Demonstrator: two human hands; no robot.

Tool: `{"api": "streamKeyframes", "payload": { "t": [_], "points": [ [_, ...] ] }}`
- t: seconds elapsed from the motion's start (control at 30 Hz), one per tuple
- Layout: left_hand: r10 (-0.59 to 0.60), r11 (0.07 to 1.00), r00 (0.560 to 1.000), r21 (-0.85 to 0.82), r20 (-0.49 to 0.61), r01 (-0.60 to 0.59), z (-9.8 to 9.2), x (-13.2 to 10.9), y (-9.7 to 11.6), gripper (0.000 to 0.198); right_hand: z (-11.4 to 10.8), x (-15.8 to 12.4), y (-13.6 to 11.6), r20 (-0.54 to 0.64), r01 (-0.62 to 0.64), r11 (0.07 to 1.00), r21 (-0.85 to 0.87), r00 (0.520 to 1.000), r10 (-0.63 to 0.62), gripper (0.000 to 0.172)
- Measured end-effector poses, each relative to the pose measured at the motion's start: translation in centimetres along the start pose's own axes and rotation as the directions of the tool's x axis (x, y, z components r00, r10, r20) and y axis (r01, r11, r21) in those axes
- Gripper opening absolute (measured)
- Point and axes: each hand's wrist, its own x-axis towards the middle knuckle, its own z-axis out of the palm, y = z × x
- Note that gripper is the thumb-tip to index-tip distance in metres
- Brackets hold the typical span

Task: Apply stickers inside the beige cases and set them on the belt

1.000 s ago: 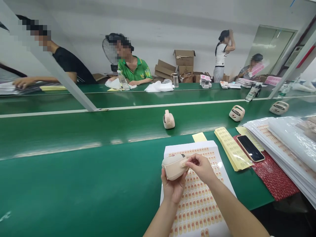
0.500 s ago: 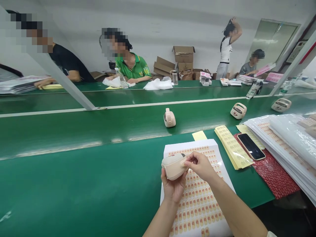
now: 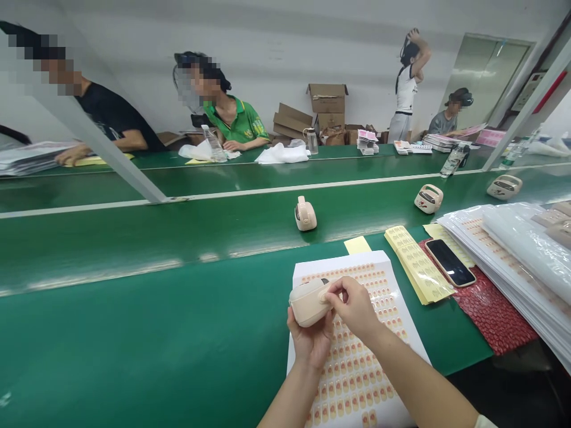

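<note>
My left hand cups a small cream rounded device from below, fingers wrapped round its underside. A dark patch shows at the device's top edge. At the device's right end, my right hand pinches thumb and forefinger against a round spot; anything between those fingertips is too small to make out. Beneath both hands lies a white sheet of stickers with rows of small orange and yellow ovals. Part of the sheet is hidden by my forearms.
Similar cream devices with handles stand spaced along the green belt. To the right are yellow sticker strips, a phone on red bubble wrap, and a stack of sheets. Several people work across the belt.
The view has shifted slightly. The device has turned a little in my left hand, and my right fingertips stay pressed at its right end.
</note>
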Motion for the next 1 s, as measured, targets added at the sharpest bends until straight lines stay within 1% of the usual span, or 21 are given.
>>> {"api": "streamKeyframes", "payload": {
  "t": [0.1,0.17,0.2,0.27,0.33,0.37,0.43,0.5,0.53,0.63,0.73,0.8,0.87,0.93,1.0],
  "points": [
    [-0.018,1.000,1.000,-0.021,0.019,0.018,0.2,0.1,0.1,0.051,0.8,-0.3,1.2,-0.112,0.155,0.987,-0.051,0.981,-0.160,0.007],
    [-0.044,0.999,0.999,-0.014,0.021,0.044,0.4,0.1,0.0,0.052,1.2,-0.4,2.1,-0.167,0.211,0.975,-0.067,0.961,-0.220,0.013],
    [-0.061,0.998,0.998,-0.003,0.025,0.061,0.5,0.1,0.0,0.054,1.4,-0.5,2.6,-0.182,0.218,0.974,-0.065,0.957,-0.226,0.019],
    [-0.077,0.997,0.996,0.014,0.032,0.077,0.6,0.1,-0.2,0.057,1.7,-0.6,3.2,-0.190,0.190,0.981,-0.032,0.963,-0.193,0.043],
    [-0.059,0.998,0.998,0.013,0.030,0.059,0.4,-0.1,-0.4,0.059,2.0,-0.7,3.6,-0.168,0.114,0.992,0.047,0.980,-0.105,0.067],
    [-0.044,0.999,0.999,0.012,0.019,0.043,0.3,-0.2,-0.5,0.060,2.1,-0.8,3.6,-0.140,0.068,0.992,0.103,0.989,-0.053,0.073],
    [-0.015,0.999,1.000,0.032,-0.012,0.015,-0.1,-0.4,-0.6,0.062,2.5,-0.9,3.6,-0.070,-0.002,0.975,0.224,0.997,0.018,0.071],
    [0.001,0.998,0.999,0.068,-0.039,0.002,-0.5,-0.7,-0.6,0.064,2.8,-1.1,3.4,-0.034,-0.012,0.948,0.318,0.999,0.025,0.061],
    [0.003,0.997,0.999,0.080,-0.049,0.001,-0.7,-0.8,-0.5,0.065,2.9,-1.2,3.3,-0.043,0.003,0.938,0.348,0.999,0.013,0.055],
    [-0.013,0.998,0.999,0.066,-0.048,0.016,-0.6,-0.7,-0.5,0.068,3.2,-1.3,3.0,-0.121,0.057,0.923,0.381,0.993,-0.011,0.039],
    [-0.024,0.999,1.000,0.021,0.003,0.024,0.0,-0.3,-0.6,0.060,3.2,-1.2,3.1,-0.162,0.080,0.929,0.362,0.987,-0.022,0.029],
    [-0.033,0.999,0.998,0.026,0.048,0.032,0.5,0.0,-0.6,0.053,3.2,-0.9,3.4,-0.163,0.077,0.931,0.357,0.986,-0.019,0.026],
    [-0.054,0.998,0.996,0.049,0.068,0.051,1.0,0.3,-0.5,0.048,3.3,-0.7,3.8,-0.162,0.052,0.925,0.377,0.987,0.010,0.025],
    [-0.074,0.995,0.994,0.072,0.080,0.068,1.2,0.4,-0.3,0.045,3.5,-0.5,4.1,-0.168,0.033,0.918,0.394,0.985,0.037,0.027],
    [-0.078,0.995,0.992,0.072,0.094,0.072,1.2,0.1,-0.1,0.043,3.5,-0.6,4.2,-0.192,0.057,0.917,0.395,0.981,0.021,0.031]
  ]
}}
